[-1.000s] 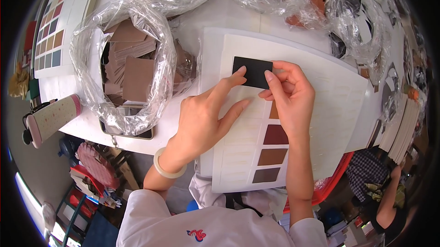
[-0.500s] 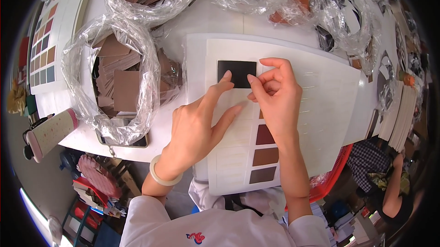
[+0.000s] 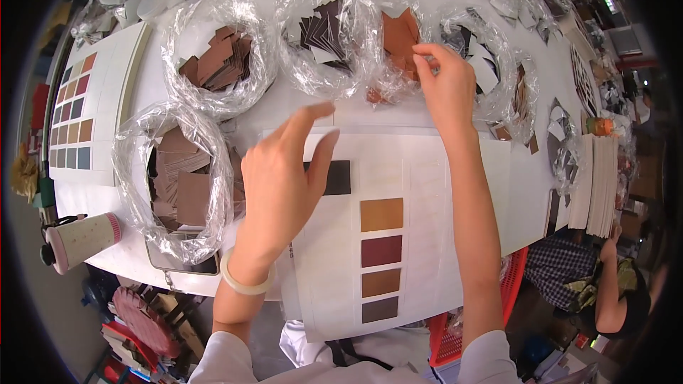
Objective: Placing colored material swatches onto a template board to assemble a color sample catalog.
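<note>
A white card [image 3: 420, 242] lies before me with a column of swatches: mustard [image 3: 382, 214], dark red [image 3: 381, 250], brown [image 3: 380, 283] and grey-brown [image 3: 379, 309]. A black swatch [image 3: 339, 177] sits at its upper left, partly covered by my left hand [image 3: 281, 163]. That hand hovers with thumb and fingers apart, holding nothing. Beyond the card's far edge, my right hand [image 3: 448, 85] reaches to a clear plastic bag of orange pieces [image 3: 400, 34]. Its thumb and forefinger are bent, with a small gap between their tips; I see nothing held there.
More rolled-down clear bags hold brown [image 3: 226, 60], dark [image 3: 326, 32] and taupe pieces [image 3: 193, 195]. A phone [image 3: 185, 259] lies partly under the taupe bag. Farther left are a swatch chart [image 3: 92, 110] and a pale cylinder [image 3: 82, 245]. A person [image 3: 612, 291] sits at right.
Both hands have come away from the black swatch. My right hand has moved far forward to the orange pieces, while my left has lifted slightly. The view has tilted toward the table's far side.
</note>
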Demonstrator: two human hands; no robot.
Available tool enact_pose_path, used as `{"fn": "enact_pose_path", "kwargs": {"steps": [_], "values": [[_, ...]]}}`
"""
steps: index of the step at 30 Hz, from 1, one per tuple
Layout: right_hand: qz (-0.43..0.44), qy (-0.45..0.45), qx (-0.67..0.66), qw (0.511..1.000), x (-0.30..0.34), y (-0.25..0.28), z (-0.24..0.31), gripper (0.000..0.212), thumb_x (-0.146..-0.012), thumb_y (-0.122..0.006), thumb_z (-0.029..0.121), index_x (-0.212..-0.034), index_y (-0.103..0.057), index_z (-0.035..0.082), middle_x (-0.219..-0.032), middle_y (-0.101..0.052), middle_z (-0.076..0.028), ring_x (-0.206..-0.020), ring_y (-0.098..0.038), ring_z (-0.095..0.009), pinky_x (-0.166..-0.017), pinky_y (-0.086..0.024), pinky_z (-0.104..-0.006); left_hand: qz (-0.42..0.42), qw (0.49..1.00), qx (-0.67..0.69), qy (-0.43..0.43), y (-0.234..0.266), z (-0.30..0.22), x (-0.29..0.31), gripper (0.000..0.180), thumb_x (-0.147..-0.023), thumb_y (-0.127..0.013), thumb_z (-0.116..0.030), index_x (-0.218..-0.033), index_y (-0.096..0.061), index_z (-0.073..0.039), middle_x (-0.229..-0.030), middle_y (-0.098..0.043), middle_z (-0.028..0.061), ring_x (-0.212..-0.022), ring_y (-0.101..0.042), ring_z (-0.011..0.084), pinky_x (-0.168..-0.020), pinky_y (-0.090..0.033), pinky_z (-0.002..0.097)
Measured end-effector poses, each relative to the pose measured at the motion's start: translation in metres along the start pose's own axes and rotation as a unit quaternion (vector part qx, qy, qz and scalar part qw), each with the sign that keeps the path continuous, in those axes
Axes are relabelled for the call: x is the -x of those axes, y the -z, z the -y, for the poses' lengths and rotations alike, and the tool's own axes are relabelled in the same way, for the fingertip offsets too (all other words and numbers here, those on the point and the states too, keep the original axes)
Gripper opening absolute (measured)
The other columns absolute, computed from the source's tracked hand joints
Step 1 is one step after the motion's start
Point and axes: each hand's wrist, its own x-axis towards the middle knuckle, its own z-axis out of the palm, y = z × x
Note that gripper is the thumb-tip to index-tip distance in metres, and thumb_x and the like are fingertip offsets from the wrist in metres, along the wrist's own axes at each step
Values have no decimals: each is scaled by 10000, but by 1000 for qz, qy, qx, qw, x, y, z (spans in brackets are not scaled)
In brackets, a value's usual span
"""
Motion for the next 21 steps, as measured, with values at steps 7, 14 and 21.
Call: {"fn": "enact_pose_path", "kwargs": {"steps": [7, 14, 21], "values": [[114, 20, 139, 984, -50, -41, -15, 298, -767, -777, 127, -1026, -648, 53, -928, -703, -173, -883, -667, -361, -776, -527, -447, -136, 985, -97, 31, -32, 39, -108, 237, -813, -731, -147, -1024, -676, -54, -992, -700, 99, -945, -679, 291, -785, -524, 389], [75, 22, 55, 995, -43, -33, -26, 239, -790, -767, 144, -936, -602, 50, -856, -695, -169, -818, -661, -369, -692, -503, -448, -46, 975, -186, 108, -68, 59, -153, 363, -731, -816, -333, -957, -707, -70, -1015, -694, 121, -921, -677, 296, -782, -529, 398], [61, -11, 0, 998, -45, -19, -17, 169, -847, -726, 194, -874, -654, 43, -816, -682, -156, -780, -654, -367, -674, -496, -443, 21, 974, -183, 133, -62, 63, -161, 295, -711, -831, -318, -776, -718, -53, -812, -710, 143, -777, -685, 318, -699, -532, 421]]}}
